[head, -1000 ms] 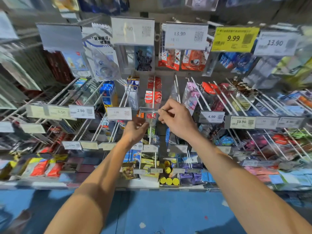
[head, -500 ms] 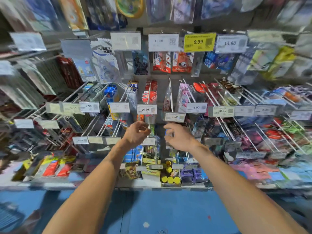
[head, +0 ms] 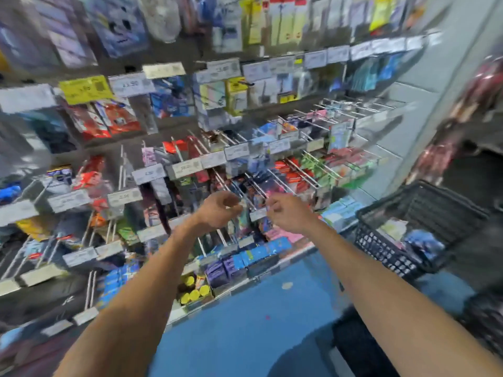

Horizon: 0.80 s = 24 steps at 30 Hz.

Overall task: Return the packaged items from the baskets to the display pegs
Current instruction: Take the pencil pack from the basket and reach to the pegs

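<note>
The view is blurred by motion. My left hand (head: pixel 217 210) and my right hand (head: pixel 288 213) hang side by side in front of the display pegs (head: pixel 299 170), with loosely curled fingers and nothing in them. Rows of packaged items (head: pixel 294 175) hang on the pegs behind price tags (head: pixel 185 168). A black plastic basket (head: pixel 424 202) stands at the right, below and to the right of my right hand. It holds a blue packet (head: pixel 424 240) and a pale packet (head: pixel 392 227).
Small boxes and yellow-capped tubes (head: pixel 194 293) line the bottom shelf. The blue floor (head: pixel 245 336) lies under my arms. A grey wall (head: pixel 435 85) ends the rack at the right, with more hanging goods (head: pixel 490 85) beyond it.
My hands have left the peg where they were hanging a small packet and now hold nothing. My view has swung right, bringing the black basket into sight.
</note>
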Each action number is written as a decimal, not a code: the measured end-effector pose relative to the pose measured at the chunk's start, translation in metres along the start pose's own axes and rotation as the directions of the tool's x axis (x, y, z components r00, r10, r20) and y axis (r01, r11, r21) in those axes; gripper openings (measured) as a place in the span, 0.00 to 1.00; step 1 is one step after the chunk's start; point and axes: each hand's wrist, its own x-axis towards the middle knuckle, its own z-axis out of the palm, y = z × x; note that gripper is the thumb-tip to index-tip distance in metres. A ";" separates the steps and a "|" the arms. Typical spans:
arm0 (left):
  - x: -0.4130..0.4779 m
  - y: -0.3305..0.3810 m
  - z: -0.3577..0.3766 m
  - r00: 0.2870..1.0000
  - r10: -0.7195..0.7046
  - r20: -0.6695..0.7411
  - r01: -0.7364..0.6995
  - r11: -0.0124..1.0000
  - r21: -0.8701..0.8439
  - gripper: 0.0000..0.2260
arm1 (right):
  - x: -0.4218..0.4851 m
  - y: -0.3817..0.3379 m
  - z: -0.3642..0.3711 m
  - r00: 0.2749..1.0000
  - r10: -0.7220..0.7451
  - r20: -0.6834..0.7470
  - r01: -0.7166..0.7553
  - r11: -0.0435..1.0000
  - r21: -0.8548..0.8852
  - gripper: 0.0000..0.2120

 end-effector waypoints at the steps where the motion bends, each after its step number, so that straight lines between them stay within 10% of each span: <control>1: 0.006 0.023 0.024 0.999 0.038 0.031 -0.038 0.999 0.007 0.10 | -0.014 0.022 -0.020 0.999 0.026 -0.025 -0.026 1.000 0.002 0.13; 8: 0.027 0.191 0.186 0.925 0.247 0.288 -0.231 0.969 -0.088 0.12 | -0.138 0.162 -0.148 0.942 0.235 -0.238 -0.249 0.968 -0.032 0.14; 24: 0.071 0.363 0.432 0.626 0.413 0.662 -0.469 0.877 -0.103 0.17 | -0.281 0.367 -0.257 0.502 0.717 -0.483 -0.614 0.689 0.385 0.10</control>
